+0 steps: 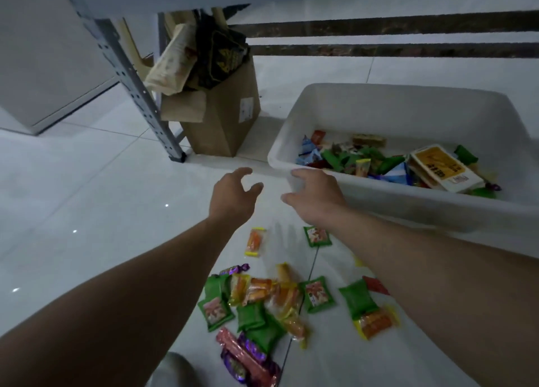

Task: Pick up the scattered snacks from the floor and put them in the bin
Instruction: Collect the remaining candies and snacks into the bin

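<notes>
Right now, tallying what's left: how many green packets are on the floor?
7 green packets: one near the right hand, two right of the pile, four within it; more may be hidden underneath.

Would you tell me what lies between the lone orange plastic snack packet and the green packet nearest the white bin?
The head view shows only bare white tiled floor between the orange snack packet and the green packet.

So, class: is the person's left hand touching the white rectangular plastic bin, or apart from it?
Apart. The head view shows pale tiled floor between the left hand and the near corner of the white plastic bin.
</notes>
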Demonstrator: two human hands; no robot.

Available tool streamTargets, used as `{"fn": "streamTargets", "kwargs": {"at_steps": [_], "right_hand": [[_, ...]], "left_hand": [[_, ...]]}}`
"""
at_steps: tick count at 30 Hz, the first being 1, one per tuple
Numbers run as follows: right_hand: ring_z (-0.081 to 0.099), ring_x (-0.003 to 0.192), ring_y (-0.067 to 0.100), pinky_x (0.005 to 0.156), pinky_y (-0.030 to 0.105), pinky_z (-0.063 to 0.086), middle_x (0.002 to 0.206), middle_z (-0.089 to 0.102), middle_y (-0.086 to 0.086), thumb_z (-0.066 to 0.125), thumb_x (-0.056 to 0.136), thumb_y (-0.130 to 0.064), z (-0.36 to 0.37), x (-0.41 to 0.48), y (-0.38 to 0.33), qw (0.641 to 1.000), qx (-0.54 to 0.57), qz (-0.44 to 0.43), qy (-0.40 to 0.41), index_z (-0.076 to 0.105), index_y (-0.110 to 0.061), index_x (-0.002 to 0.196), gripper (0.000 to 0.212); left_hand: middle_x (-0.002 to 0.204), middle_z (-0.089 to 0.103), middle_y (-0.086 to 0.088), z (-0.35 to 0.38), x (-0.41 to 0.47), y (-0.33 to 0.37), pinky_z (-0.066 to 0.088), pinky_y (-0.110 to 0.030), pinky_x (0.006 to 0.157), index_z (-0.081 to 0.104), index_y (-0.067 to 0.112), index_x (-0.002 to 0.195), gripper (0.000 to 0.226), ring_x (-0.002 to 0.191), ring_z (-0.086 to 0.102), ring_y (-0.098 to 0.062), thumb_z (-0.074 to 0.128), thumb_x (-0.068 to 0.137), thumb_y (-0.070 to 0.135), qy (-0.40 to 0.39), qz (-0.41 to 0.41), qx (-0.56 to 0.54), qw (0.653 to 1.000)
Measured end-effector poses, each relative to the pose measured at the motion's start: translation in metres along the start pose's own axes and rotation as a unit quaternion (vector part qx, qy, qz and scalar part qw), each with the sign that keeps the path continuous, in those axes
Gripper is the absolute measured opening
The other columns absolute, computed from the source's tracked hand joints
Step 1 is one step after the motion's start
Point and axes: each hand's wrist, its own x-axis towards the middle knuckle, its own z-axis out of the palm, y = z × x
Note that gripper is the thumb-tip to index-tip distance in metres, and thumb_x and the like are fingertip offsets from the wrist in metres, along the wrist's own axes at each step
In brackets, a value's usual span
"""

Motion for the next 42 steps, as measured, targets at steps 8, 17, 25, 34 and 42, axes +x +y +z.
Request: {"fn": "streamTargets", "kwargs": {"at_steps": [8,17,25,34,42], "right_hand": [[0.047,0.127,0.022,0.102,0.034,0.043,0.146,0.043,0.002,0.073,0.082,-0.032,0.031,-0.004,0.041,0.997,-0.029,0.055,-0.055,0.045,-0.021,0.141,0.066],[0.044,0.13,0.025,0.105,0.034,0.041,0.147,0.042,0.005,0.073,0.082,-0.025,0.034,0.001,0.079,0.992,-0.068,0.09,-0.057,0.047,-0.02,0.141,0.065],[0.025,0.142,0.024,0.116,0.036,0.024,0.156,0.025,0.003,0.074,0.082,-0.029,0.038,0.029,0.114,0.982,-0.144,0.095,-0.079,0.035,-0.024,0.147,0.075],[0.014,0.142,0.021,0.116,0.037,0.022,0.154,0.021,-0.002,0.085,0.065,-0.039,0.046,0.06,0.115,0.96,-0.21,0.048,-0.177,0.021,-0.031,0.151,0.107],[0.03,0.134,0.025,0.11,0.035,0.031,0.141,0.038,0.007,0.088,0.064,-0.032,0.047,0.064,0.113,0.962,-0.194,0.055,-0.183,0.032,-0.02,0.148,0.101]], "left_hand": [[0.126,0.057,-0.013,0.024,-0.026,-0.061,0.041,-0.03,0.093,0.053,0.023,0.133,0.046,0.115,0.054,-0.027,0.062,0.089,0.036,-0.088,-0.058,0.042,0.994],[0.125,0.049,-0.016,0.057,-0.016,-0.077,0.042,-0.034,0.098,0.045,0.026,0.139,0.053,0.114,0.053,-0.031,0.062,0.089,0.035,-0.194,-0.042,0.084,0.976],[0.125,0.045,-0.015,0.085,-0.002,-0.093,0.043,-0.037,0.1,0.046,0.028,0.138,0.054,0.117,0.048,-0.033,0.062,0.088,0.015,-0.221,-0.016,0.126,0.967],[0.1,0.043,-0.004,0.085,0.019,-0.107,0.041,-0.026,0.078,0.056,0.029,0.129,0.048,0.1,0.057,-0.033,0.055,0.086,0.009,-0.224,-0.015,0.087,0.971],[0.106,0.059,-0.01,0.091,0.019,-0.107,0.039,-0.024,0.066,0.061,0.028,0.12,0.044,0.089,0.055,-0.024,0.063,0.083,0.006,-0.241,-0.016,0.05,0.969]]}}
